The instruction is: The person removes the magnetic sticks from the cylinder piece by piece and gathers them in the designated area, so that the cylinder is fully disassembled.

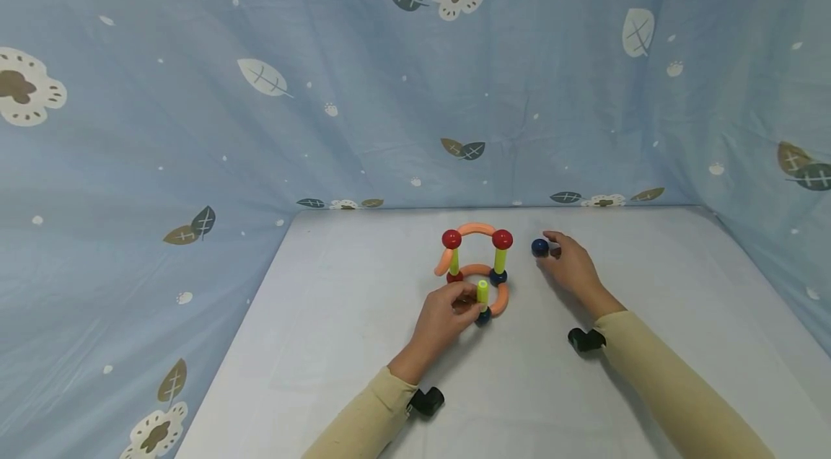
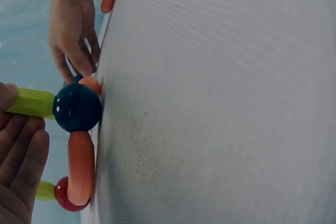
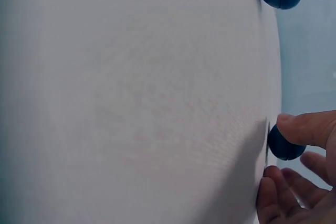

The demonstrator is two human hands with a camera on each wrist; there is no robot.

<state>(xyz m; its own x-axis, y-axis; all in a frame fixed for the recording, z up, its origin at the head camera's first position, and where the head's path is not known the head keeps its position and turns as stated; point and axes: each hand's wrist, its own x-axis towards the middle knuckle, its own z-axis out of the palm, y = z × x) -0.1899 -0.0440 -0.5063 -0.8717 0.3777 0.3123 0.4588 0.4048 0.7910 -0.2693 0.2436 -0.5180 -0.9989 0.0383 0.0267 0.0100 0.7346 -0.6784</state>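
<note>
A toy frame of curved orange sticks [image 1: 477, 229], yellow-green sticks and red and blue balls stands on the white table. Two red balls [image 1: 503, 239] top its upright sticks. My left hand [image 1: 444, 315] pinches a short yellow-green stick [image 1: 482, 291], which stands on a blue ball [image 2: 77, 107] at the frame's near corner. To the right, my right hand [image 1: 571, 268] is spread beside a loose blue ball [image 1: 539, 247]. In the right wrist view the thumb overlaps this ball [image 3: 286, 142], while the other fingers [image 3: 283, 192] look apart from it.
One orange stick [image 1: 444, 262] hangs from the left red ball, sticking out toward the near side. Black wrist cameras [image 1: 426, 401] sit on both forearms. Behind the table [image 1: 350, 343] hangs a blue patterned cloth [image 1: 363, 120].
</note>
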